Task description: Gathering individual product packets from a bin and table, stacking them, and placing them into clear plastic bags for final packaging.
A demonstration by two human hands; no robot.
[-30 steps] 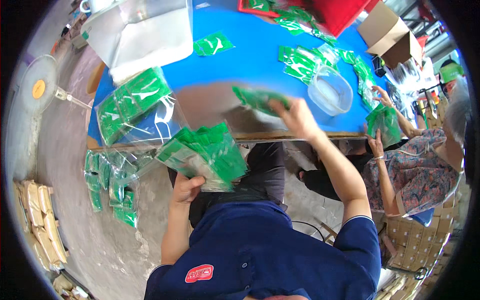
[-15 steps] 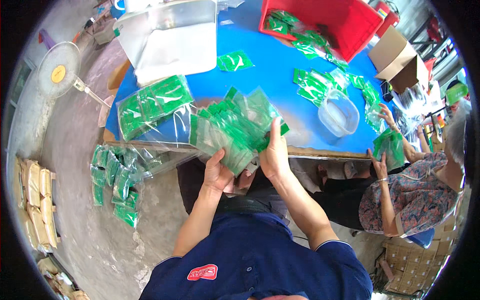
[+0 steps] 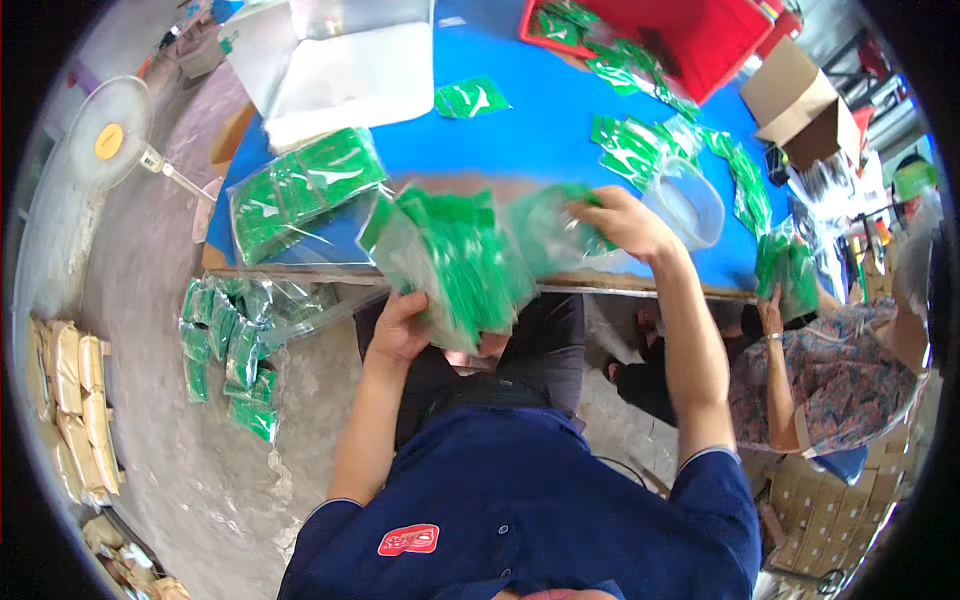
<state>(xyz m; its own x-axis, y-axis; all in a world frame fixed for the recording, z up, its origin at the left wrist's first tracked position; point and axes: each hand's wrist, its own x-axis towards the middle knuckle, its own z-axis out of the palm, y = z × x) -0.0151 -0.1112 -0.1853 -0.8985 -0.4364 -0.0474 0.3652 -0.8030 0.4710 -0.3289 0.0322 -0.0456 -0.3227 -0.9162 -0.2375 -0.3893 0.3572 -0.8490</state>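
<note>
My left hand (image 3: 400, 328) is closed on the lower left side of a fanned stack of green and clear plastic packets (image 3: 455, 260), held over the table's near edge. To the right, my right hand (image 3: 630, 222) is closed on a smaller bunch of similar packets (image 3: 555, 225), smeared by motion, just beside the stack. Whether the two bunches touch is unclear. Left of the stack, a large clear bag (image 3: 305, 195) filled with rows of green packets lies on the blue table (image 3: 530, 140). A loose packet (image 3: 470, 98) lies farther back.
A white tub (image 3: 350, 85) stands at the back left, and a tipped red crate (image 3: 705, 50) spills packets at the back right. A clear plastic bowl (image 3: 688, 205) sits near my right hand. At right, a co-worker's hand (image 3: 772, 312) holds packets. Bagged packets (image 3: 240, 350) are below the left edge.
My right hand has moved right, away from my left hand, taking a smaller bunch from the stack. My left hand has shifted slightly left with the rest. The co-worker's packets have moved nearer the table edge.
</note>
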